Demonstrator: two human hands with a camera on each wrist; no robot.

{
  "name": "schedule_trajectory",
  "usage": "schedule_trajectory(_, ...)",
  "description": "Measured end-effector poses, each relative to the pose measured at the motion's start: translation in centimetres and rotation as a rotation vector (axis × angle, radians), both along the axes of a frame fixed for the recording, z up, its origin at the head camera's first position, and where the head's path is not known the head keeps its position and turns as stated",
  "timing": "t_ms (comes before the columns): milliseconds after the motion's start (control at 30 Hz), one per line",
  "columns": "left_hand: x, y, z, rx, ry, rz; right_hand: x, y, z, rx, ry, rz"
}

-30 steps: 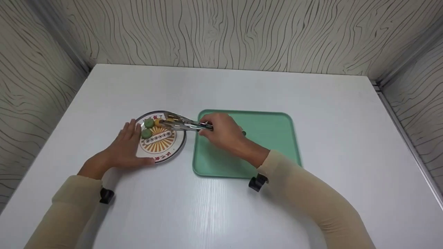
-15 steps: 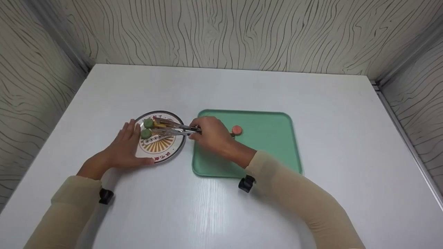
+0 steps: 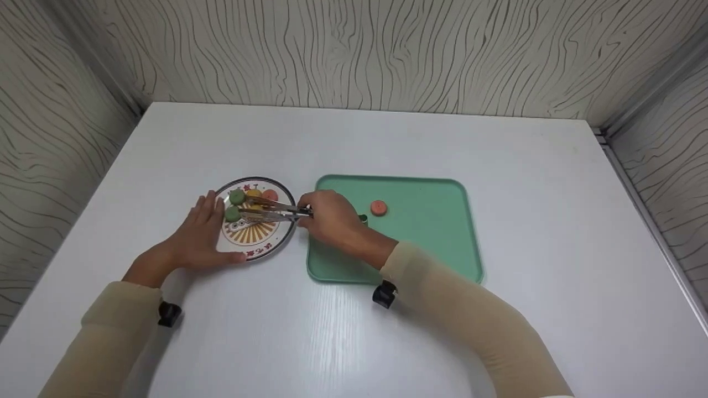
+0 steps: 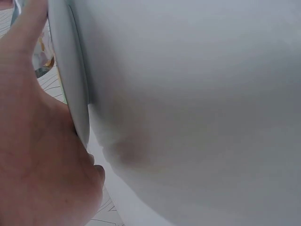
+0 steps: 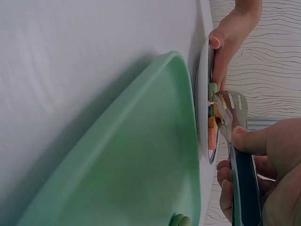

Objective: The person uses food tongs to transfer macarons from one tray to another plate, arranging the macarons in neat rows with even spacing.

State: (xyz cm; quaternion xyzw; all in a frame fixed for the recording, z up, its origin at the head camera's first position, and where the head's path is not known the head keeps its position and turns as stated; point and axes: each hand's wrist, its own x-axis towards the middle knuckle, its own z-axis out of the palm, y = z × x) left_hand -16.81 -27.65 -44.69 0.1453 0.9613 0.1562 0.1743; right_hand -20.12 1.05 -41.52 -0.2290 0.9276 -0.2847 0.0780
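Note:
My left hand (image 3: 196,240) rests along the left edge of a patterned plate (image 3: 280,236), fingers straight and thumb at the front rim. My right hand (image 3: 334,218) grips metal tongs (image 3: 285,208) with dark handles, reaching over the plate. The tongs' spread ends lie among macarons: a green macaron (image 3: 237,197) at the back, another green one at the left, yellow macarons (image 3: 254,193) partly covered, and a pink macaron (image 3: 270,195) behind. In the right wrist view the slotted tong end (image 5: 233,101) is beside the macarons; whether it touches one I cannot tell.
A green tray (image 3: 431,232) lies right of the plate, under my right hand. On it sits a pink macaron (image 3: 379,208); the right wrist view shows a green macaron (image 5: 180,220) on it too. Patterned panels (image 3: 354,55) border the white table (image 3: 265,337).
My right hand and the tongs have moved left and slightly toward me, further over the plate. The pink macarons on the tray and plate have come into sight. My left hand stays put.

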Motion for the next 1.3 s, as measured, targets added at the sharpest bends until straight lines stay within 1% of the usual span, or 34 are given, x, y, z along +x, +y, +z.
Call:
schedule_trajectory(200,0.0,0.0,0.0,0.005,0.004,0.0,0.0,-0.4,-0.2,0.014,-0.015,-0.027)
schedule_trajectory(567,0.0,0.1,0.0,0.018,0.021,0.006,0.1,-0.9,-0.3,0.055,-0.017,-0.051)
schedule_trajectory(733,0.0,0.0,-0.1,-0.002,0.009,0.002,0.0,-1.2,-0.4,0.075,-0.033,-0.069)
schedule_trajectory(900,-0.1,-0.1,-0.4,-0.026,-0.008,0.007,-0.2,-1.4,-0.5,0.107,-0.022,-0.077)
schedule_trajectory(1300,-0.3,-0.2,-0.5,-0.026,0.001,-0.001,-0.1,-1.7,-0.5,0.104,-0.041,-0.091)
